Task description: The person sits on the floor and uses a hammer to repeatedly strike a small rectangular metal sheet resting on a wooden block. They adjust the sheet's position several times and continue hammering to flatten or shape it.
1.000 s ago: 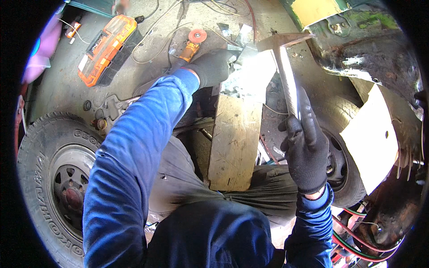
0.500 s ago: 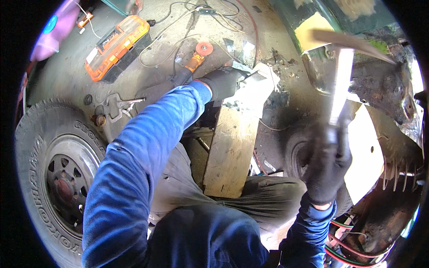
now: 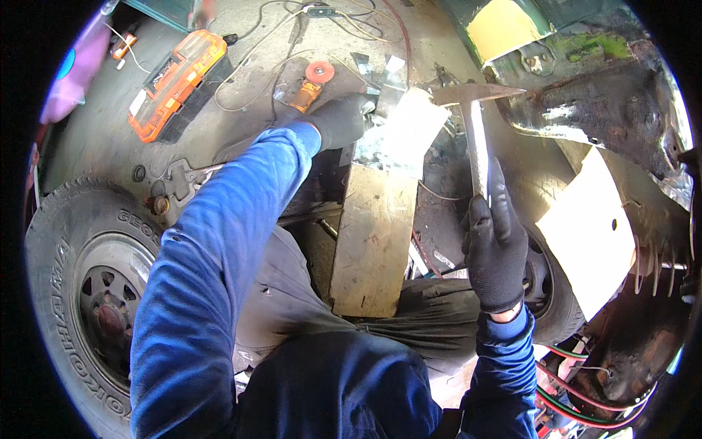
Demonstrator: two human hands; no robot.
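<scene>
A hammer [image 3: 477, 143] with a long narrow head tapering to the right and a shiny handle stands upright in my right hand [image 3: 497, 256]. This black-gloved hand is closed round the lower handle, to the right of a wooden plank [image 3: 374, 241]. The hammer head is close to the right edge of a bright, glaring piece of sheet metal [image 3: 409, 128] on the plank's far end. My left hand [image 3: 340, 121], also in a black glove, is closed at the sheet's left edge; its fingertips are partly hidden. The plank slopes between my folded legs.
An angle grinder [image 3: 311, 86] with a red disc lies beyond my left hand, near cables. An orange and black toolbox [image 3: 179, 84] is at the far left. A large tyre [image 3: 69, 293] stands at the left. White sheet [image 3: 594, 234] and rusty vehicle parts [image 3: 607, 110] are at the right.
My right hand has brought the hammer leftward, with its head now lower and near the sheet metal. My left hand has shifted left to the sheet's edge. The view has shifted slightly.
</scene>
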